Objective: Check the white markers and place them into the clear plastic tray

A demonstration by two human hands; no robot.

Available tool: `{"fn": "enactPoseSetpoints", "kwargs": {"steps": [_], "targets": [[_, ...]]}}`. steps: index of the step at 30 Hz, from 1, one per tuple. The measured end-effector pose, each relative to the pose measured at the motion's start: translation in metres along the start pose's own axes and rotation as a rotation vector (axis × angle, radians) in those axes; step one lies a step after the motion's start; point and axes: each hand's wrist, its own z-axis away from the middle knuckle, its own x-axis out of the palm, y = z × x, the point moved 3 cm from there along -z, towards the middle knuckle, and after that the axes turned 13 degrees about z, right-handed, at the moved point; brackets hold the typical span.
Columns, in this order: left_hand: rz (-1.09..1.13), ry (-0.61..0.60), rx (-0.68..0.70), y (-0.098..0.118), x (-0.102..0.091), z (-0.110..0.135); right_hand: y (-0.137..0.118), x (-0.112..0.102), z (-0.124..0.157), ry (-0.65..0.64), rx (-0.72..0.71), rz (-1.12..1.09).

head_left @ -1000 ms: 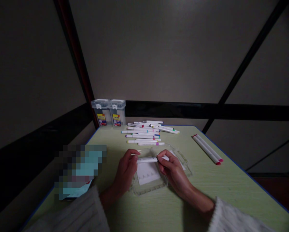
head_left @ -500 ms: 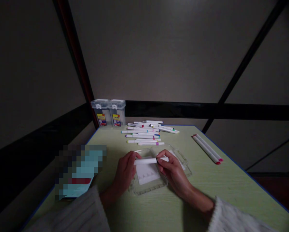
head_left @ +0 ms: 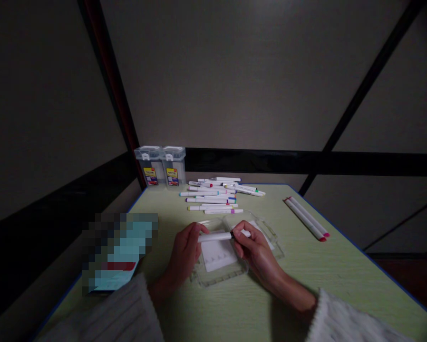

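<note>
A white marker [head_left: 215, 237] lies roughly level between my two hands. My left hand [head_left: 185, 251] is closed on its left end, which the fingers cover. At the other end, my right hand [head_left: 253, 248] pinches the white marker cap [head_left: 247, 233] between thumb and fingers. A short black section of the marker shows just beside my right fingertips. Under both hands lies an opened clear plastic case [head_left: 222, 281], with a white paper insert [head_left: 218, 256] in its near half. The marker is above the case.
Several white markers with coloured ends [head_left: 211, 201] lie in a loose pile behind the case. Two lidded clear boxes [head_left: 173, 168] stand at the back left. Two red-ended markers [head_left: 306, 219] lie at right. A pixelated turquoise item [head_left: 128, 247] rests at left.
The black section at my right fingertips shows slightly wider, and the marker's cap end has tilted a little. Both hands stay in nearly the same place.
</note>
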Motion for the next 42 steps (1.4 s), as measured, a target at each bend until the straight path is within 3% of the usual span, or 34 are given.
{"fn": "enactPoseSetpoints", "kwargs": {"steps": [19,29,33,42], "targets": [[-0.031,-0.07,0.042,-0.003,0.001,0.005,-0.002,-0.003,-0.001,0.076,-0.009,0.166],[-0.129,-0.309,0.109,-0.005,0.0,0.01,-0.003,-0.007,-0.002,0.201,0.005,0.139],[-0.21,-0.359,0.194,0.004,0.003,0.013,-0.005,-0.008,-0.002,0.251,0.017,0.142],[-0.268,-0.466,0.217,0.008,0.004,0.019,-0.002,-0.009,-0.002,0.264,0.005,0.137]]}}
